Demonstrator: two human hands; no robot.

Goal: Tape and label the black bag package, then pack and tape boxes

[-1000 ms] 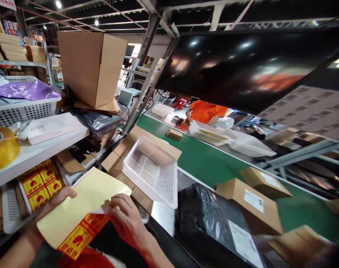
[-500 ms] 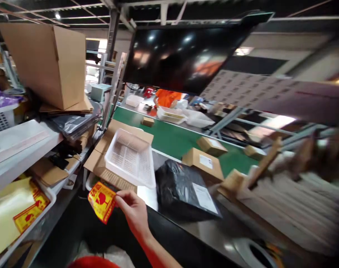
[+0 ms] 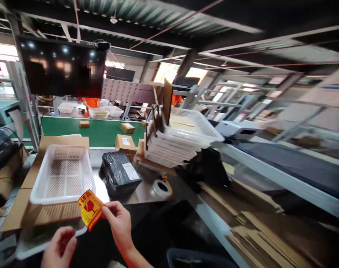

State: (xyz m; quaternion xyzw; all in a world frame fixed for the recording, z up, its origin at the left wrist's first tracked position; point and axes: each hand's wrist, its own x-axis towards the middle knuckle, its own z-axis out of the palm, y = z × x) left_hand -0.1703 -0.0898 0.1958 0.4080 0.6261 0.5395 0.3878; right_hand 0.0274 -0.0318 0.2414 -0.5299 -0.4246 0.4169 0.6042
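Note:
My right hand (image 3: 117, 225) pinches a yellow-and-red sticker (image 3: 89, 208) by its right edge, low in the middle-left of the view. My left hand (image 3: 59, 247) hangs at the bottom left, fingers loosely curled, holding nothing, a short way below the sticker. Just beyond the sticker a white perforated basket (image 3: 60, 175) rests on flat cardboard (image 3: 17, 208). A black plastic-wrapped parcel (image 3: 119, 175) with a white label lies on the metal table to the basket's right.
A roll of tape (image 3: 161, 188) lies right of the parcel. A stack of white baskets (image 3: 180, 139) stands behind it. Small cardboard boxes (image 3: 125, 143) ride a green conveyor (image 3: 71, 128). A dark monitor (image 3: 61, 69) hangs above. A person in orange works beyond the belt.
My view swung to the right, off the left shelves. The sticker came free of its yellow backing sheet, which stayed in the left tray. My left hand came back into view.

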